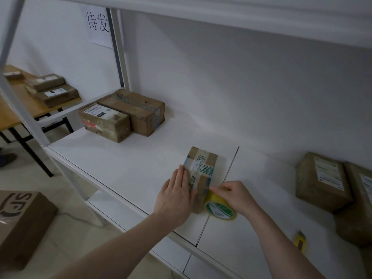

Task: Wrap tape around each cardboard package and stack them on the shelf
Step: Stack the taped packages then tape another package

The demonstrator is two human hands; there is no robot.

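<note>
White shelving fills the scene, its broad middle shelf (124, 168) running from 9 o'clock to 3 o'clock under a plain white wall. Nearest, at 5 o'clock on the shelf edge, lies a yellow utility knife (300, 241). Just beyond, near the centre, the left hand (174, 200) lies flat with straight fingers pressing the near-left side of a small cardboard package (201, 174), which stands on the shelf already crossed with printed tape. The right hand (234, 195) curls around a yellow tape roll (220, 208), held against the package's near-right corner, thumb and finger pinching the tape end onto the cardboard. At 3 o'clock two labelled boxes (322, 181) sit side by side. Farther off, at 11 o'clock, two more taped boxes (122, 115) touch each other. Beyond them, at 10 o'clock, a wooden table (30, 109) carries flat parcels, and a paper sign (97, 25) hangs above.
</note>
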